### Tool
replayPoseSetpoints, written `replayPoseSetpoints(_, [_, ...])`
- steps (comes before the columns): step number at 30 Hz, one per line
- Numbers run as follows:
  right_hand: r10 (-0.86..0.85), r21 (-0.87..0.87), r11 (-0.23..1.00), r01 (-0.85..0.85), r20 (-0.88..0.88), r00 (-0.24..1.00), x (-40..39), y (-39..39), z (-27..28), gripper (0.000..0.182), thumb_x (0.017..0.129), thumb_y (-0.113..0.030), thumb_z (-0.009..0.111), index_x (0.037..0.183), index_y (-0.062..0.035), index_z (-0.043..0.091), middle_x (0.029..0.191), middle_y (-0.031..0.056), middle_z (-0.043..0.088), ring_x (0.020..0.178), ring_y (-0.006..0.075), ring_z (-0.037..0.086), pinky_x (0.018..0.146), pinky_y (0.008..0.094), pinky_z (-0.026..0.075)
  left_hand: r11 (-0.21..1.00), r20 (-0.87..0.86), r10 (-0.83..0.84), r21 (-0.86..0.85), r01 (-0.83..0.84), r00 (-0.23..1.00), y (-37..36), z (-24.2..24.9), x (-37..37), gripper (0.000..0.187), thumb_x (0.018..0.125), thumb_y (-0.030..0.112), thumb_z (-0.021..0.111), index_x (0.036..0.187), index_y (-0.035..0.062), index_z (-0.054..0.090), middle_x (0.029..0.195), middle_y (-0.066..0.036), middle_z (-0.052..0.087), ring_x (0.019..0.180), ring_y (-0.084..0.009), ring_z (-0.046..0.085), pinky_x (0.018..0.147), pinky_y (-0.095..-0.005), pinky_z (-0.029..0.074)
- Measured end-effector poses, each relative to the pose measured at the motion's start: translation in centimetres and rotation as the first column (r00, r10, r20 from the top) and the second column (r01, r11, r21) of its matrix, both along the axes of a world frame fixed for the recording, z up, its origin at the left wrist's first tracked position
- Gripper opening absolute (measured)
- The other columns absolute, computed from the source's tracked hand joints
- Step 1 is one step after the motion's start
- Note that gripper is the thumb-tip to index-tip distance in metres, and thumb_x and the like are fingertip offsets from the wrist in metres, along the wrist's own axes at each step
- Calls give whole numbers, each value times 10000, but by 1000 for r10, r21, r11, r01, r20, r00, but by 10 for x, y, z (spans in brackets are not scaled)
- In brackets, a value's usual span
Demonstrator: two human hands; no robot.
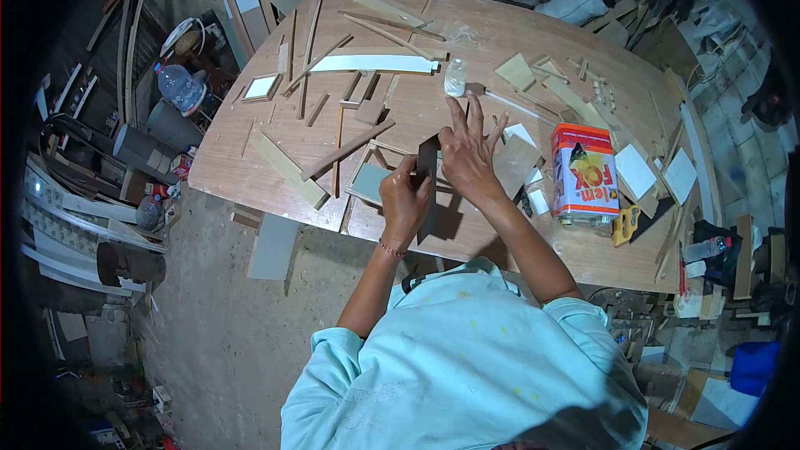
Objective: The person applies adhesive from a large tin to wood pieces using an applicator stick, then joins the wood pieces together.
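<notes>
A dark flat panel (428, 168) stands on edge between two hands, over the near part of the wooden surface (500, 33).
The left hand (406, 202) grips the panel, fingers wrapped on its side; the right hand (468, 157) is spread, fingers fanned, close against the panel's upper end, though whether it presses there is hard to tell; a small wooden frame (358, 193) lies just left of the left hand; beyond the right fingers stands a clear jar (454, 77); farther right are a red can (582, 173) and a yellow handle (625, 226).
</notes>
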State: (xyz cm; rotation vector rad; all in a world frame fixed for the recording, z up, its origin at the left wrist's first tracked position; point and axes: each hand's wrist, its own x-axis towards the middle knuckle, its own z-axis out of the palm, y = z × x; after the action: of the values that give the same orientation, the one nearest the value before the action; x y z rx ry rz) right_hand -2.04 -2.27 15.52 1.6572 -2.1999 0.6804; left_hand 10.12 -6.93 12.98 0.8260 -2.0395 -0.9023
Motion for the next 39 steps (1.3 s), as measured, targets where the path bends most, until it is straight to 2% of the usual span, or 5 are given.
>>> replayPoseSetpoints(7, [16,-60,998,-18,-31,999,10,-7,-1,280,754,-88,436,857,142,561,1365,188,213,1301,355,48,872,726,-47,996,-22,3,-87,-4,1000,-1,-23,-3,236,660,-35,628,877,-1,542,708,-142,604,587,-186,612,536,-271,450])
replayPoseSetpoints(14, [-98,59,994,91,126,987,2,-5,-3,292,703,-18,471,958,11,609,1385,160,188,1300,364,45,908,698,-5,947,-290,0,308,93,957,-11,-35,-6,170,707,-49,598,870,-14,563,755,-79,625,658,-139,602,604,-250,468])
replayPoseSetpoints(17, [-43,-25,998,49,219,975,-17,5,-7,389,654,47,483,986,-90,632,1393,131,185,1296,371,58,939,664,29,651,-510,43,667,363,859,-13,-24,-2,218,683,-53,614,897,-28,580,801,-64,620,677,-119,587,617,-236,478])
replayPoseSetpoints(23, [32,-56,998,-27,97,995,-25,18,-26,629,620,83,495,1071,-344,592,1408,90,167,1290,377,83,971,614,76,468,-539,96,766,440,837,-21,-20,2,209,693,-33,610,896,-45,562,795,-88,615,632,-146,593,595,-255,495])
replayPoseSetpoints(39, [-49,-7,999,49,69,996,-6,38,-40,656,637,128,460,1026,-380,606,1414,63,173,1301,357,67,972,626,34,319,-519,-20,807,497,855,-23,-26,13,213,695,-43,619,902,-23,570,809,-90,622,690,-146,606,639,-262,510])
